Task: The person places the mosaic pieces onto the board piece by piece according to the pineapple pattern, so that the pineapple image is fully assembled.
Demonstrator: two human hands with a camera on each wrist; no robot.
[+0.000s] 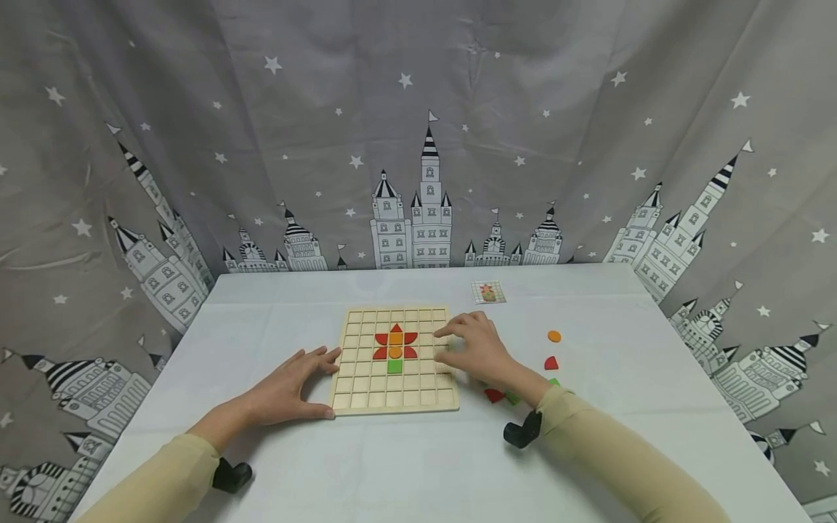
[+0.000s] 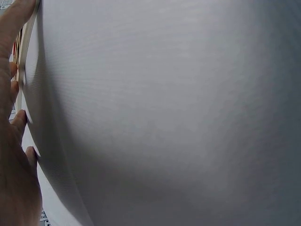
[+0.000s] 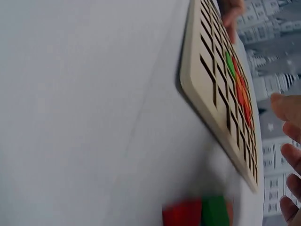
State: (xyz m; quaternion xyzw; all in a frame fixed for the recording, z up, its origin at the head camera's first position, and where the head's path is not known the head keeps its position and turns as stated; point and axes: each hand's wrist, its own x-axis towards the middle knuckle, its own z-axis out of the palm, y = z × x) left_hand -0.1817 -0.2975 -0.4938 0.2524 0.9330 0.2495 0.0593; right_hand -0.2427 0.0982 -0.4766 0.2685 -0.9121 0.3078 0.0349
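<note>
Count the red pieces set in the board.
5: red triangle at the top; below, upper-left petal, upper-right petal, lower-left petal, lower-right petal. The right hand covers edge cells of the board; others may be hidden.

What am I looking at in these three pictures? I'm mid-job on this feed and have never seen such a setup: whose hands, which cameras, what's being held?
There's no machine here: a person works with a bare left hand and right hand. The widest picture comes from a camera on the person's head, looking forward and down. The other two come from cameras on the left and right wrists, so they look tilted and close.

On the white cloth lies a gridded board bearing a flower shape of red, orange and green pieces. Beyond it is a small picture card; loose pieces lie to the right.

The left hand touches the board's left edge. The right is over its right edge, with nothing visible between thumb and fingers.
</note>
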